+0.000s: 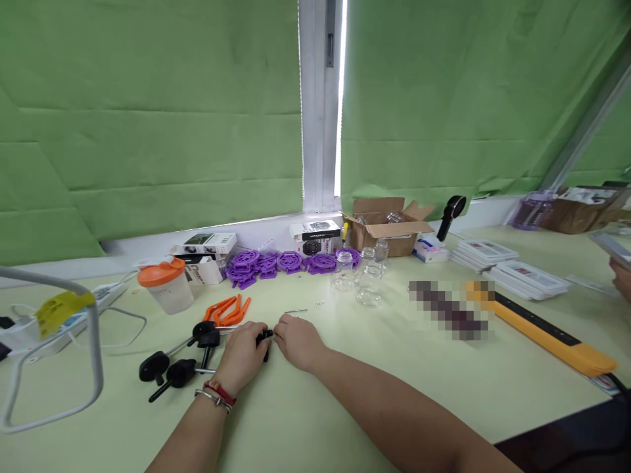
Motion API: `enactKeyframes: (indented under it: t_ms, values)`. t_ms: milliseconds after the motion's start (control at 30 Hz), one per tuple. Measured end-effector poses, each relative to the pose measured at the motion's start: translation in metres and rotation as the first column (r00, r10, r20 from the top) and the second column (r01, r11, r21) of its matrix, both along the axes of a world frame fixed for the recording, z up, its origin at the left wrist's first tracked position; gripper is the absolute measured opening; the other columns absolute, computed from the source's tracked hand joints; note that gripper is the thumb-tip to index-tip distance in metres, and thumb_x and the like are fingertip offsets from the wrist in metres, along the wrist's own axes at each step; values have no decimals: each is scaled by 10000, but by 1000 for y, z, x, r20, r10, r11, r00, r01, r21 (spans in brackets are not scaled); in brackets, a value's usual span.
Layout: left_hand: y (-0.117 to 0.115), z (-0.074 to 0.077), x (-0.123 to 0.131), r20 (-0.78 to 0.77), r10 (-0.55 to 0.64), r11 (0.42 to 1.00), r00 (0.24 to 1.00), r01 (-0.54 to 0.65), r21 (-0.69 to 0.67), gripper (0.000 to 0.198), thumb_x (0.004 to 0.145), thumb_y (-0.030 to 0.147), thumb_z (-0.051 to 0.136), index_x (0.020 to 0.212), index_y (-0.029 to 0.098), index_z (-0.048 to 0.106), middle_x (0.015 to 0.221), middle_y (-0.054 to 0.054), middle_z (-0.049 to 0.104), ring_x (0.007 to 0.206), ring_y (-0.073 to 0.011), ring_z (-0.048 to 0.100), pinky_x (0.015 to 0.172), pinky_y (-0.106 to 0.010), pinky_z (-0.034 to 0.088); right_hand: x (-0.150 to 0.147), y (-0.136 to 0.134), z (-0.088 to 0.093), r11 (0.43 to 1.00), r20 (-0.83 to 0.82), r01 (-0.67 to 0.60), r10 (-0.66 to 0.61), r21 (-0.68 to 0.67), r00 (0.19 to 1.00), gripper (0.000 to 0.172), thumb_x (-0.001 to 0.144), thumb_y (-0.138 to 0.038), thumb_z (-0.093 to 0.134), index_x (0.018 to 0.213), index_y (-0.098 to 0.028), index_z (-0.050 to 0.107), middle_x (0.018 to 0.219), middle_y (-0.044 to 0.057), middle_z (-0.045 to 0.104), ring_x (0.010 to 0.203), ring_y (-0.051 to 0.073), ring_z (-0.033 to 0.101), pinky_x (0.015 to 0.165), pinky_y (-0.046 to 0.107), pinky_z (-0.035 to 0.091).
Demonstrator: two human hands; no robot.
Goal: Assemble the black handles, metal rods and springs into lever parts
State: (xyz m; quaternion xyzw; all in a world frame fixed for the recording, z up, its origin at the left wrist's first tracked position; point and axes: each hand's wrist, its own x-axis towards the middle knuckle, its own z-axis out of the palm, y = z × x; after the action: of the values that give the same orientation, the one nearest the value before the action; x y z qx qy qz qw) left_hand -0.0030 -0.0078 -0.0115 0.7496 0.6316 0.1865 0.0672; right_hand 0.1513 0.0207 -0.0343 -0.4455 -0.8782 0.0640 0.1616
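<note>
Near the middle of the table, my left hand (245,355) is closed around a small black part (265,336) with a dark piece hanging below it. My right hand (298,341) is pinched at the right end of that part; what its fingertips hold is too small to make out. Left of my hands lie black knobbed pieces with metal rods (181,372). Orange plastic hooks (227,311) rest behind them. A thin metal rod (296,310) and tiny bits (320,304) lie just beyond my right hand.
Purple wheels (289,262), small boxes (210,269), glass jars (369,286) and an open carton (387,231) line the back. An orange-lidded cup (170,289) and white frame (98,368) stand left. Right are a yellow bar (552,332), stacked cards (527,279) and another person's hand (622,279).
</note>
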Motion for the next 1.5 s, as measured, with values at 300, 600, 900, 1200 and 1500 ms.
enactKeyframes:
  t_ms: [300,600,900,1200,1500]
  values:
    - [0,-1,-1,-25,8,1000,1000,-8,12,218,781,266,489,930,186,627,916,-72,647,889,-218,568,791,-318,388,7,0,-1,998,-24,-66,66,1,998,245,878,-275,418,1005,-207,616,989,44,575,864,160,564,718,268,405]
    - [-1,-1,0,-4,22,999,1000,-22,44,237,792,290,490,951,167,615,941,-86,641,914,-231,560,808,-333,391,7,1,-4,997,-22,-74,74,28,997,235,873,-279,423,969,-204,625,974,37,578,823,156,564,679,265,401]
    - [-1,-2,-1,22,17,994,1000,-19,109,240,783,293,505,943,158,621,950,-100,653,906,-240,581,795,-346,411,7,1,-2,998,-18,-70,70,4,997,239,880,-280,421,964,-203,631,965,41,576,815,149,560,674,257,395]
    - [4,25,-51,136,276,891,951,-306,335,267,788,348,451,880,181,639,936,-88,678,875,-229,608,796,-321,427,9,-1,-2,997,-31,-79,79,3,996,241,882,-254,398,922,-196,628,955,35,580,809,148,563,659,256,390]
    - [-1,39,-99,-90,677,723,731,-683,-109,303,693,479,476,769,237,642,861,-117,692,872,-358,600,734,-457,403,7,-1,0,997,-36,-73,73,-7,997,247,883,-245,395,892,-191,636,930,38,580,809,146,563,678,256,389]
